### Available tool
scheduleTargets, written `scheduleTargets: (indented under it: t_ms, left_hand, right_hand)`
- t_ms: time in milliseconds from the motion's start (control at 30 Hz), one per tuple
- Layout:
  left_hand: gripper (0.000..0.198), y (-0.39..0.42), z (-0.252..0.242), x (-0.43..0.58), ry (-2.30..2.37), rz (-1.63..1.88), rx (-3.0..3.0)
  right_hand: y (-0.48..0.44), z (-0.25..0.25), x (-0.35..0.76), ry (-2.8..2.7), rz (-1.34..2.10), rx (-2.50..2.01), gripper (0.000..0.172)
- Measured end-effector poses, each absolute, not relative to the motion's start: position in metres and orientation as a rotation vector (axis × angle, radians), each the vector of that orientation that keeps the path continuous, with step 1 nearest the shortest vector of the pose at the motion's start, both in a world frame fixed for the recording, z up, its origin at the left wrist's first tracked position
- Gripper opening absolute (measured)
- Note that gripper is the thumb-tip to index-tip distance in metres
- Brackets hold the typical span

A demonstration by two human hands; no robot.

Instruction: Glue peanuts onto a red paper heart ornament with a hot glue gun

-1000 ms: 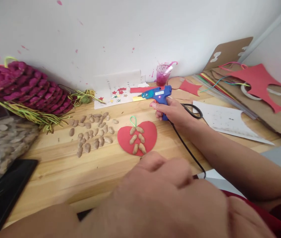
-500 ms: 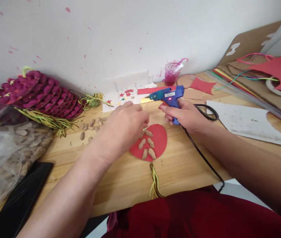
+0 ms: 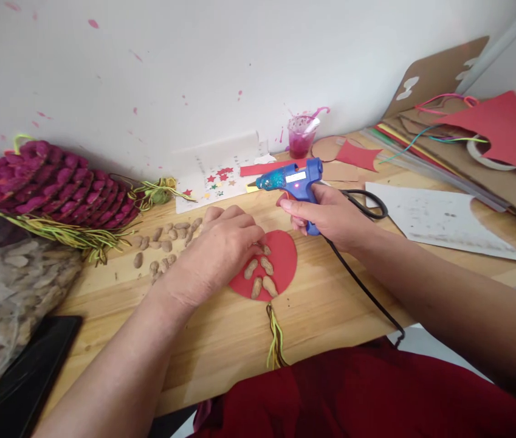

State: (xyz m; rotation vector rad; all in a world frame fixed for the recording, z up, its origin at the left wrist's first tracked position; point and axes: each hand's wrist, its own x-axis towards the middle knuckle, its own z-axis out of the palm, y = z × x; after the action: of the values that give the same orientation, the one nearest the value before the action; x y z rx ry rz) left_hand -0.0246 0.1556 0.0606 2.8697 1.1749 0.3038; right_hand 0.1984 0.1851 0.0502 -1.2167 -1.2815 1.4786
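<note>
My right hand (image 3: 326, 213) grips a blue hot glue gun (image 3: 301, 179), its nozzle pointing left and its small light glowing red. My left hand (image 3: 228, 246) is closed, fingers bent down at the upper left of a red paper circle (image 3: 287, 261). A peanut is under its fingertips, mostly hidden by the hand. Several peanuts (image 3: 267, 265) lie in pairs on the circle. A yellow, green and brown yarn tassel (image 3: 275, 334) hangs from the circle's near edge.
Loose peanuts (image 3: 166, 246) lie left, beside a plastic bag of peanuts (image 3: 34, 286) and a black flat object (image 3: 30, 377). A magenta pinecone-like craft (image 3: 61, 185), star stickers (image 3: 221, 176) and a pink cup (image 3: 302, 137) stand behind. The black cord (image 3: 358, 289) crosses the table at right.
My left hand has come down lower over the red circle's upper left. The view has shifted slightly to the right. The glue gun stays in my right hand, held nearly the same.
</note>
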Motion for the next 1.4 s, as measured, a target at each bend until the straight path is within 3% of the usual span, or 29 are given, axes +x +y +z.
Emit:
scheduleTargets:
  t_ms: [967,1233,1400]
  left_hand:
    - [0.012,0.161,0.050,-0.027,1.055,0.392,2.903]
    - [0.014,0.160,0.055,-0.023,1.121,0.366,2.796]
    - [0.009,0.164,0.063,-0.027,1.289,0.762,2.310]
  right_hand:
    - [0.182,0.055,0.198,-1.305,1.505,-1.175,0.013]
    - [0.179,0.056,0.198,-1.274,1.558,-1.078,0.028]
    - [0.175,0.064,0.202,-1.248,1.568,-0.887,0.040]
